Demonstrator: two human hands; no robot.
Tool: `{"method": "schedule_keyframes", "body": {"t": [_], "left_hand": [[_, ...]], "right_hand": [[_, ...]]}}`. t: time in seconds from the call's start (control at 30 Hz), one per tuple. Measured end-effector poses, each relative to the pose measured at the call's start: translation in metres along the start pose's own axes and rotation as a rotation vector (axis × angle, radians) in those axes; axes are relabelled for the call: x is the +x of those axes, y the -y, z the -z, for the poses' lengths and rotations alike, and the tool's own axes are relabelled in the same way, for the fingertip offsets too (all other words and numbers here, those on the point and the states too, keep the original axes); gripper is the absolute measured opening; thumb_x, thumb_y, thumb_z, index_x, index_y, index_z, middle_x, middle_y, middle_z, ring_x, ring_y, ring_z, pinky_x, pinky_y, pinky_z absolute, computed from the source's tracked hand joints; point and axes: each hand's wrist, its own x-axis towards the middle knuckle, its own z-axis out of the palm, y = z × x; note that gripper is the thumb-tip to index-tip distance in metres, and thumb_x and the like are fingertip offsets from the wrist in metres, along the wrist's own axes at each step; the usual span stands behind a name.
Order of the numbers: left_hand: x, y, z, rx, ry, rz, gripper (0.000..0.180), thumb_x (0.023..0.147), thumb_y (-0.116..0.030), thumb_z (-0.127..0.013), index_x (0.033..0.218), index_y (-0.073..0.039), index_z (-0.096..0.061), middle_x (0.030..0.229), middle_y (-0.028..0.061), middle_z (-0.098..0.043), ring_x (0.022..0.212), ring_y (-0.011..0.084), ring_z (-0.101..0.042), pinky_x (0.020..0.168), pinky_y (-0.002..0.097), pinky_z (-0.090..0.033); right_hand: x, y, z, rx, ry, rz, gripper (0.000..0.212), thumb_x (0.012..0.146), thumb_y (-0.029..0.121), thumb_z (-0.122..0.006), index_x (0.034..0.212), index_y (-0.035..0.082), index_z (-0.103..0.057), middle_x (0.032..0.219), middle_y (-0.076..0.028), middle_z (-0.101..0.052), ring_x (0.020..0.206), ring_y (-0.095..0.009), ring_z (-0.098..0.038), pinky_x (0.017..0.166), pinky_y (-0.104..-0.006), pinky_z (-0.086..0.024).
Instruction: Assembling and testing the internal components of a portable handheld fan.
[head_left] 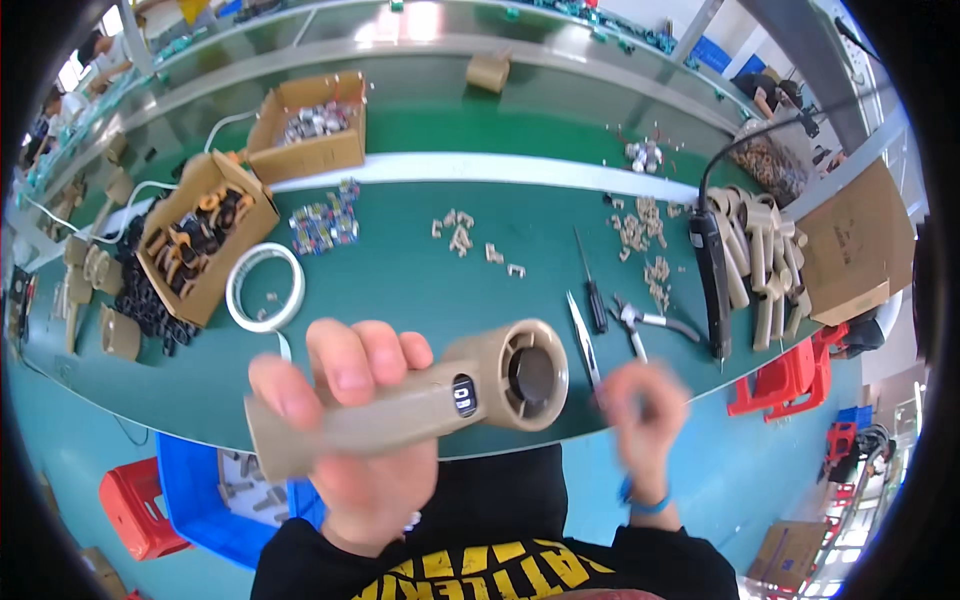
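My left hand (360, 400) is wrapped round the handle of a beige hair-dryer-shaped housing (400, 405), raised above the bench's front edge. Its round head, with a dark disc (537, 377) inside, points to the right. A small black and white panel (464, 395) sits where the handle meets the head. To the right, my right hand (648, 405) is curled and smeared by motion, so whether it holds anything cannot be made out. Closest to it lie metal tweezers (580, 335), cutting pliers (655, 320) and a thin screwdriver (596, 305).
Boxes of orange-black parts (165, 245) and small metallic parts (275, 150), plus a white tape roll (235, 295), stand left. Small beige clips (460, 238) lie mid-bench. A black corded tool (711, 285) hangs at right beside piled beige housings (765, 245). A blue bin (190, 500) is below.
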Motion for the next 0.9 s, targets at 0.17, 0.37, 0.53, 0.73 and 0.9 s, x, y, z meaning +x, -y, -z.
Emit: {"method": "schedule_keyframes", "body": {"t": [0.17, 0.37, 0.53, 0.73, 0.9], "left_hand": [[-0.010, 0.030, -0.008, 0.577, 0.456, -0.411, 0.047, 0.072, -0.016, -0.079, 0.106, -0.020, -0.047, 0.108, 0.0132, -0.055, 0.106, 0.0305, -0.053, 0.088, 0.0459, -0.044], [-0.034, 0.034, -0.019, 1.046, 0.702, -0.147, 0.035, 0.067, -0.001, -0.065, 0.100, -0.011, -0.069, 0.123, 0.0135, -0.057, 0.129, 0.0343, -0.041, 0.103, 0.0447, -0.035], [-0.036, 0.013, 0.002, 1.001, 0.617, -0.060, 0.032, 0.065, 0.002, -0.067, 0.095, -0.008, -0.067, 0.110, 0.0103, -0.063, 0.107, 0.0305, -0.060, 0.085, 0.0387, -0.049], [-0.027, 0.035, 0.017, 1.117, 0.661, 0.198, 0.033, 0.069, 0.006, -0.065, 0.101, -0.003, -0.061, 0.108, 0.0144, -0.061, 0.095, 0.0292, -0.061, 0.081, 0.0351, -0.050], [-0.032, 0.042, 0.024, 1.133, 0.680, 0.213, 0.033, 0.070, 0.006, -0.065, 0.101, -0.003, -0.061, 0.107, 0.0139, -0.061, 0.094, 0.0292, -0.061, 0.080, 0.0348, -0.049]], "right_hand": [[-0.006, 0.043, -0.060, 0.959, 0.310, -0.171, 0.058, 0.093, 0.044, -0.046, 0.129, -0.001, -0.045, 0.118, -0.017, -0.057, 0.104, -0.025, -0.057, 0.089, -0.0346, -0.045], [0.026, 0.034, -0.046, 1.598, 0.295, -0.493, 0.051, 0.097, 0.044, -0.043, 0.124, 0.001, -0.042, 0.111, -0.016, -0.056, 0.104, -0.026, -0.055, 0.092, -0.0366, -0.045], [0.032, 0.038, 0.040, 1.342, 0.035, 0.235, 0.048, 0.098, 0.046, -0.037, 0.121, 0.004, -0.043, 0.080, -0.006, -0.051, 0.042, -0.014, -0.050, 0.041, -0.0243, -0.041], [0.010, 0.056, 0.071, 0.538, -0.818, 0.970, 0.028, 0.091, 0.031, -0.058, 0.102, 0.006, -0.051, 0.067, 0.000, -0.047, 0.037, -0.013, -0.043, 0.032, -0.0236, -0.034], [0.010, 0.040, 0.062, 0.741, -0.676, 0.348, 0.043, 0.090, 0.046, -0.056, 0.102, 0.005, -0.050, 0.072, 0.001, -0.047, 0.046, -0.008, -0.041, 0.040, -0.0237, -0.034]]}}
